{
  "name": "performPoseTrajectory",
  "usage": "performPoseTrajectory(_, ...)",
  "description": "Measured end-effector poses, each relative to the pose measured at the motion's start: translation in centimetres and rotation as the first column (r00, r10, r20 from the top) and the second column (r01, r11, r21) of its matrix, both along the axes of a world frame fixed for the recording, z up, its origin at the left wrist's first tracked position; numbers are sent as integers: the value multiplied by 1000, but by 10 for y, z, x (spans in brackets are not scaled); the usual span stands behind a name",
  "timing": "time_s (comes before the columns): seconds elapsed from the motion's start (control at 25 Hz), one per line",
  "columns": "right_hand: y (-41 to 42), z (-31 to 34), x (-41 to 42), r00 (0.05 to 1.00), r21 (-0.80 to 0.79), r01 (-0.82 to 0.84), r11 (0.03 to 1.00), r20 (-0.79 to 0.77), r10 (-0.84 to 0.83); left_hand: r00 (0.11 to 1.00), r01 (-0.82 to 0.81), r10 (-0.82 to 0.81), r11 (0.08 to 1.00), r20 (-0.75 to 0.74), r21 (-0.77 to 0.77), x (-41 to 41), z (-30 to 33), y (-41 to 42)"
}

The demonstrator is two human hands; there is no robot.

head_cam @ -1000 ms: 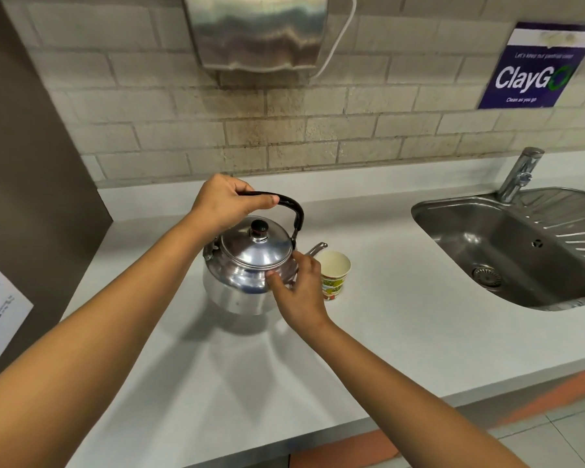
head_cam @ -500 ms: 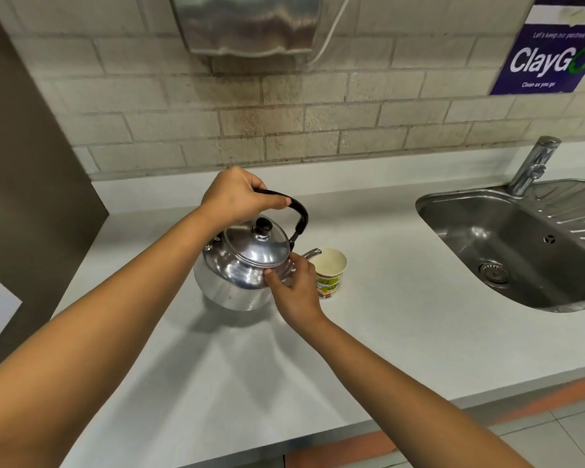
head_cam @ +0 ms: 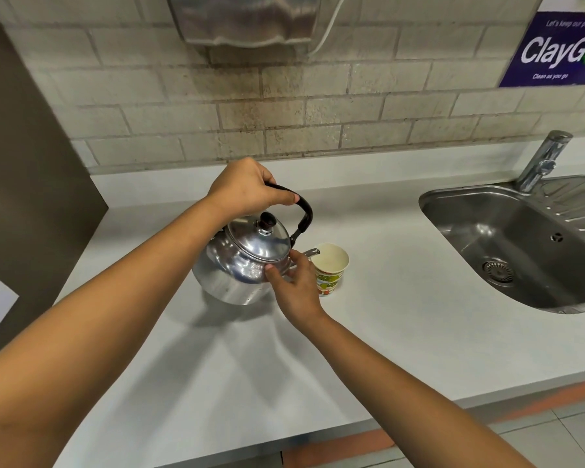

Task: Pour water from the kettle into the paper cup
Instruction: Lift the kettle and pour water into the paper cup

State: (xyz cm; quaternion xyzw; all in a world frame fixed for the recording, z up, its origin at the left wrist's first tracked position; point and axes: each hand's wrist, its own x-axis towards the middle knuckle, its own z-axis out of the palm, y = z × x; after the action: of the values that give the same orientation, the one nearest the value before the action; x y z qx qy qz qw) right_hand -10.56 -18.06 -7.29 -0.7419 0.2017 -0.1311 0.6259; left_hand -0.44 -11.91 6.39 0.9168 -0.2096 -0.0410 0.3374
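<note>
Your left hand (head_cam: 247, 189) has its fingers curled tight around the black handle (head_cam: 303, 211) of the metal kettle (head_cam: 244, 265), thumb laid along the top of the grip. Your right hand (head_cam: 296, 292) reaches in from below: the thumb (head_cam: 272, 273) presses against the kettle's shoulder just under the lid rim, and the other fingers are loosely bent beside the base of the spout, between the kettle and the cup. You cannot tell from here how firmly those fingers bear on the metal.

The kettle is tipped toward the right, its lid (head_cam: 259, 239) with the dark knob (head_cam: 267, 220) slanted the same way. Its left underside looks raised off the counter; whether the right edge touches the surface is hidden by your right hand. The short spout (head_cam: 311, 252) reaches the near-left rim of the paper cup (head_cam: 331, 268).

The cup stands upright on the pale grey counter (head_cam: 368, 349), just right of the kettle, with a green and red printed band on its side. Whether water is flowing into it cannot be made out.

Further right, a stainless steel sink (head_cam: 507, 244) is set into the counter with a tap (head_cam: 542, 160) behind it. A purple sign (head_cam: 554, 52) hangs on the brick wall, and a metal dispenser (head_cam: 247, 18) is mounted above the kettle.
</note>
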Motion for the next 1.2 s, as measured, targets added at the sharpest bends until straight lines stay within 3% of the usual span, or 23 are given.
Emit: performPoseTrajectory(1.2, 6, 15, 13, 998, 134, 39, 990, 41, -45, 988, 91, -108, 985, 111, 149, 4, 28, -15)
